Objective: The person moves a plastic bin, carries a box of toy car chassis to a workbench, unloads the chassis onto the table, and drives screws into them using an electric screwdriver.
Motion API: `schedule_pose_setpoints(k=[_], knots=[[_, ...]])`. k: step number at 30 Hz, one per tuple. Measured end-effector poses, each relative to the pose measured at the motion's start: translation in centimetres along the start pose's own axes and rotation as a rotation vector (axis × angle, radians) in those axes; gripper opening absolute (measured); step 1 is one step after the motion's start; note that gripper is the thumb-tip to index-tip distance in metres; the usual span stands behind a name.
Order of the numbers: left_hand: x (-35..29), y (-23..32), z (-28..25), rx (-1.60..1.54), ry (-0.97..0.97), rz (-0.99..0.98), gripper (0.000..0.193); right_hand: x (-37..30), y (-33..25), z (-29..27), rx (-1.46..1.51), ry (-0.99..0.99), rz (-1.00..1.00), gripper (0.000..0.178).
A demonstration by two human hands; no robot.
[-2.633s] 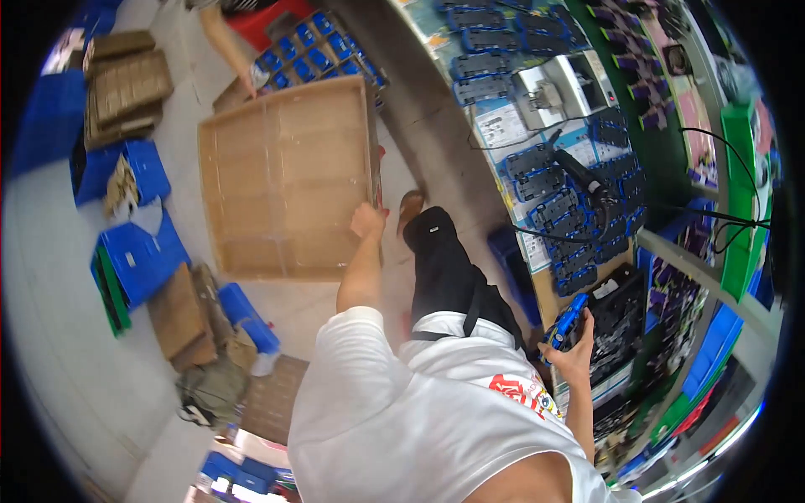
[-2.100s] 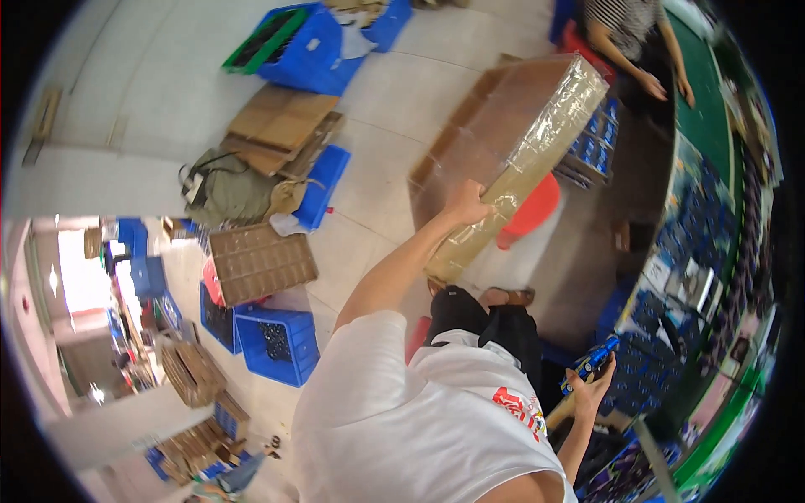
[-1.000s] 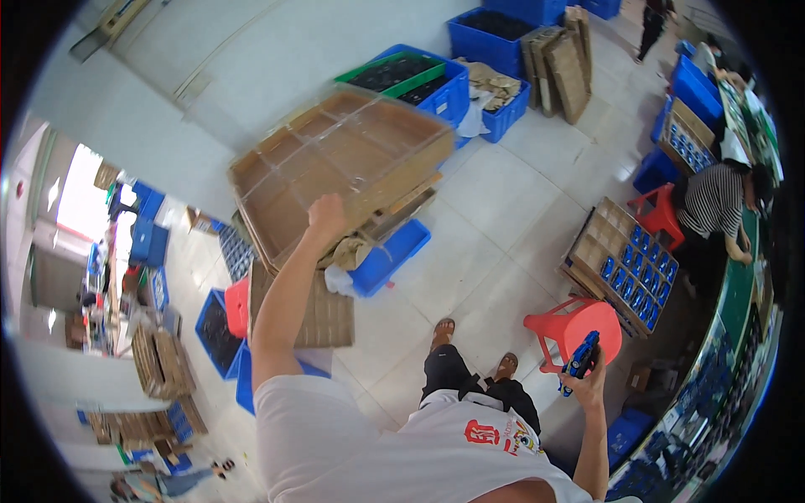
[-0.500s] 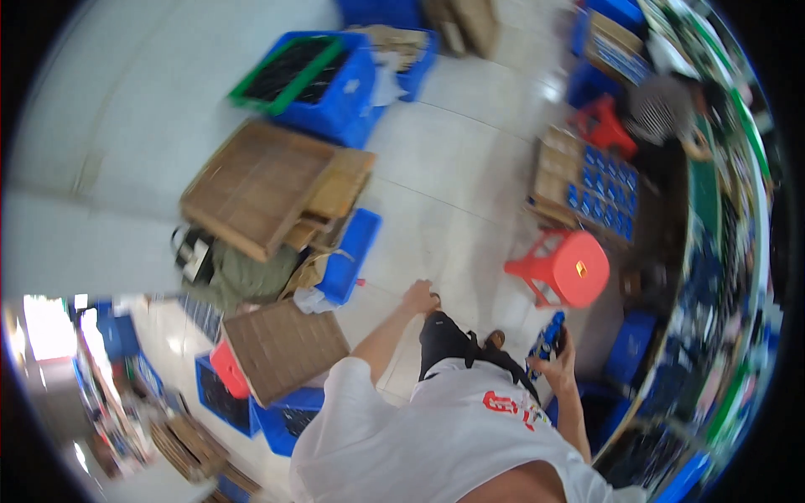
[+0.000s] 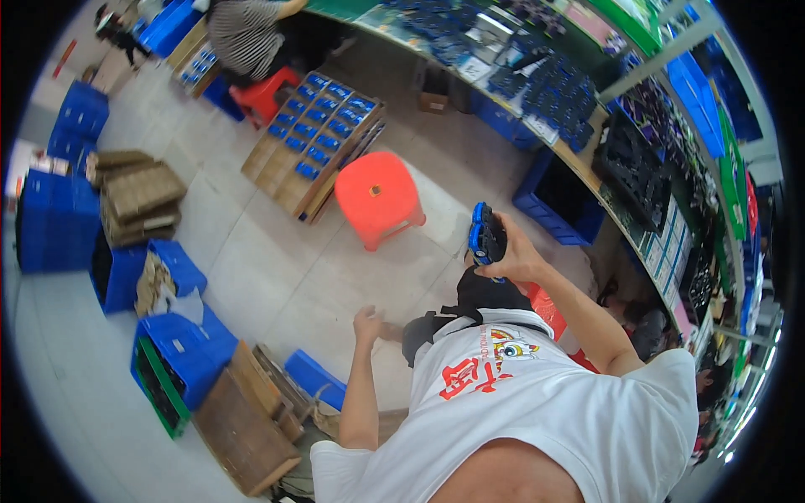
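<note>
My right hand (image 5: 520,251) is raised in front of me, its fingers wrapped round a blue and black object that looks like a toy car (image 5: 482,236). Part of that toy car is hidden by my fingers and palm. My left hand (image 5: 367,324) hangs low over the floor, loosely curled, with nothing seen in it. Ahead of both hands stands a red plastic stool (image 5: 379,197). Just beyond the stool, a compartmented cardboard tray (image 5: 268,172) holds several blue pieces in rows.
A long workbench (image 5: 579,163) covered with dark parts curves along the right, with a blue bin (image 5: 558,201) beneath. A person in a striped top (image 5: 243,38) sits at it on a red stool (image 5: 262,94). Blue crates (image 5: 197,344) and cardboard trays (image 5: 243,436) line the left.
My view has swung to the right, so the stool and tray now lie straight ahead. My right hand has come up with the toy car still in it; my left hand remains low.
</note>
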State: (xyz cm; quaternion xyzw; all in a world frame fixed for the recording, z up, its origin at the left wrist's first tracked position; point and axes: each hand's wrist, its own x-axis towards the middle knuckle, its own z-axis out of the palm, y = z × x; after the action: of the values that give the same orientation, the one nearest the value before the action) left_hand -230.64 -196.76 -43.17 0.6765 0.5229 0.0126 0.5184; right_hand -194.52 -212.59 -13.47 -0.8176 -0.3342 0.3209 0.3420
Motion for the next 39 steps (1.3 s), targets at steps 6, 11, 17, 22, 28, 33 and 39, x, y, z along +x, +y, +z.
schedule_pose_setpoints(k=[6,11,17,22,28,33,39], knots=[[8.4,10.0,5.4,-0.186,0.015,-0.151,0.047,8.9,6.5,-10.9,-0.054,0.107,-0.093,0.104],[13.7,26.2,10.6,-0.068,-0.218,0.1,0.048,15.7,7.8,-19.0,-0.044,0.171,-0.144,0.102],[21.6,33.1,10.4,-0.104,-0.217,0.135,0.04,27.2,4.4,-22.9,-0.089,0.276,-0.34,0.099],[32.6,36.3,10.0,-0.161,-0.195,0.011,0.039,40.0,-0.6,-25.2,-0.139,0.267,-0.366,0.099],[48.2,43.4,8.1,-0.344,-0.207,-0.03,0.035,62.7,-6.4,-24.1,-0.366,0.246,-0.462,0.098],[57.2,46.0,2.1,-0.451,-0.129,-0.162,0.037,82.6,-10.0,-23.7,-0.645,0.077,-0.512,0.098],[60.9,43.5,-3.6,-0.447,0.011,-0.269,0.03,102.3,-8.5,-26.2,-0.95,-0.001,-0.525,0.087]])
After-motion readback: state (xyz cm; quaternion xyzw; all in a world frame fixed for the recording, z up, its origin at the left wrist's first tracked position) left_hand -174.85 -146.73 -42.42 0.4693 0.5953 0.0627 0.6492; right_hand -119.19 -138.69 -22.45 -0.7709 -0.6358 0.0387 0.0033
